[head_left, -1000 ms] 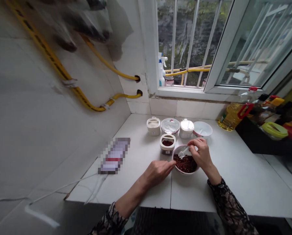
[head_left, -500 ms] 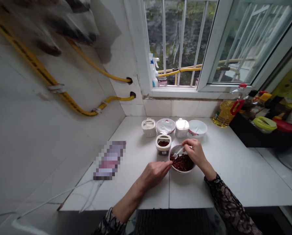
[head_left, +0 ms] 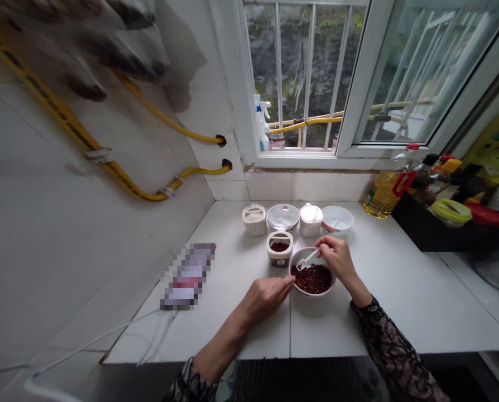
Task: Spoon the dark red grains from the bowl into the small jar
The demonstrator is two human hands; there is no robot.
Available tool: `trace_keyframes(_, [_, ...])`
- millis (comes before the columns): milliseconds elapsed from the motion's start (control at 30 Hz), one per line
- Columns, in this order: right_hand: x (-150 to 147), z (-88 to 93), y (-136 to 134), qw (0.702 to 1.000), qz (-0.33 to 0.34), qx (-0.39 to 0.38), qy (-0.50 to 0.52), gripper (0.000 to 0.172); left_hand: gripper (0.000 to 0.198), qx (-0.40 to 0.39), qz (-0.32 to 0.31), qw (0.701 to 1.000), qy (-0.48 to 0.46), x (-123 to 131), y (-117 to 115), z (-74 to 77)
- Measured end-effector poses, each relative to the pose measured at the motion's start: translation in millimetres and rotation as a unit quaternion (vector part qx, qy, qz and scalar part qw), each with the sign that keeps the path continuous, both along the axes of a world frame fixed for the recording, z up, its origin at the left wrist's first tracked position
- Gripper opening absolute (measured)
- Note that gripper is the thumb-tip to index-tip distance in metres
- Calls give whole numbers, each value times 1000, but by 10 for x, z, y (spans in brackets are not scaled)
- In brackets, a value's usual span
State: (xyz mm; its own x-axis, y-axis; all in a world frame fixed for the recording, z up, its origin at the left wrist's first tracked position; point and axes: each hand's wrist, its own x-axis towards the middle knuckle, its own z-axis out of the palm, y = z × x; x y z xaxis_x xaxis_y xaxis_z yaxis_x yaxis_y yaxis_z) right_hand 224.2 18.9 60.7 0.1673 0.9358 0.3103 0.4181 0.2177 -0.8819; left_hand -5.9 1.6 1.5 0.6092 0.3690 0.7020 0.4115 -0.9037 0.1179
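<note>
My right hand pinches the handle of a small white spoon, whose scoop is over the left part of a bowl. The white bowl has a pinkish rim and contains dark red flakes that look like dried chili. At the bowl's left edge, my left hand grips the rim with its fingers closed; the thumb side is partly hidden. Just behind the bowl, to the left, stands a seasoning jar with its lid up and similar dark red flakes inside.
Along the back are a jar of pale contents, a covered bowl, a white jar and a white bowl. An oil bottle and several condiments stand at right. A blurred flat object with a cable lies left.
The spoon has risen a little out of the flakes, and my right hand has shifted slightly right with it. My left hand stays at the bowl's rim.
</note>
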Motion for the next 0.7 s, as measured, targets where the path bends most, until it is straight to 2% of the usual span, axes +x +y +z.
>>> trace_keyframes(167, [61,-2,63,993,12,-54,103,17,24,-5,-3,1000,-3,16,2,12])
trace_keyframes(300, [9,24,87,994,15,-17,107,20,23,4,-7,1000,-10,33,4,5])
trace_keyframes(367, [-74,27,66,997,10,41,63,22,23,5,-6,1000,-11,33,5,-3])
trace_keyframes(433, [-165,23,30,993,11,115,-21,21,23,4,-1,1000,-8,29,5,-8])
trace_keyframes(567, [-258,16,-33,953,54,232,-188,25,24,10,5,1000,-4,26,-1,9])
trace_keyframes(633, [-235,25,-45,942,50,256,-210,25,24,10,4,1000,-5,28,-3,21])
trace_keyframes(700, [-176,41,-49,944,22,259,-201,23,25,6,0,1000,-3,28,-3,26])
